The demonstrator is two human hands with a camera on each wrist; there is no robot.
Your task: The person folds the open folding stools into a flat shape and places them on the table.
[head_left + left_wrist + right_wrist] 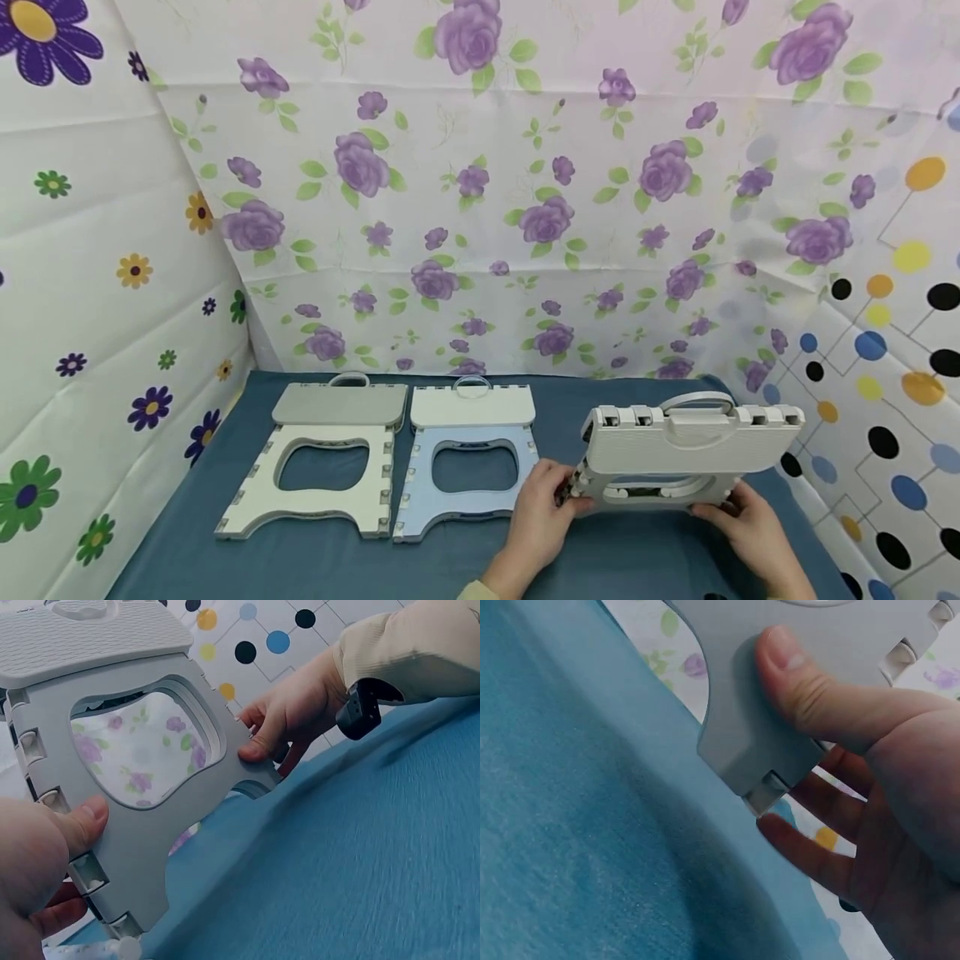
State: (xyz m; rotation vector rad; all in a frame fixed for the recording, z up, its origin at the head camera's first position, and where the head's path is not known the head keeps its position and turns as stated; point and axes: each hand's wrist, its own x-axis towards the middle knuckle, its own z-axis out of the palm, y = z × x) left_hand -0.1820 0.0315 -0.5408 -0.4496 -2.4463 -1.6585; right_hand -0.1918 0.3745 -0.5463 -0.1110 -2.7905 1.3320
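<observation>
A grey folding step stool [690, 450] is held up at the right of the table, its carry handle [697, 402] uppermost in the head view. My left hand [546, 517] grips its left edge, the thumb [90, 817] lying on the flat leg panel and the fingers behind. On the opposite edge my right hand [750, 533] pinches the lower corner, with the thumb [784, 656] on the panel's face. The left wrist view shows the panel's wide cut-out [142, 806] and hinge joints along its side.
Two more folded stools lie flat to the left: a cream one [330, 500] with a grey-green top and a light blue one [420, 492] with a white top. A blue cloth [300, 575] covers the table. Patterned sheets [480, 250] hang around the back and sides.
</observation>
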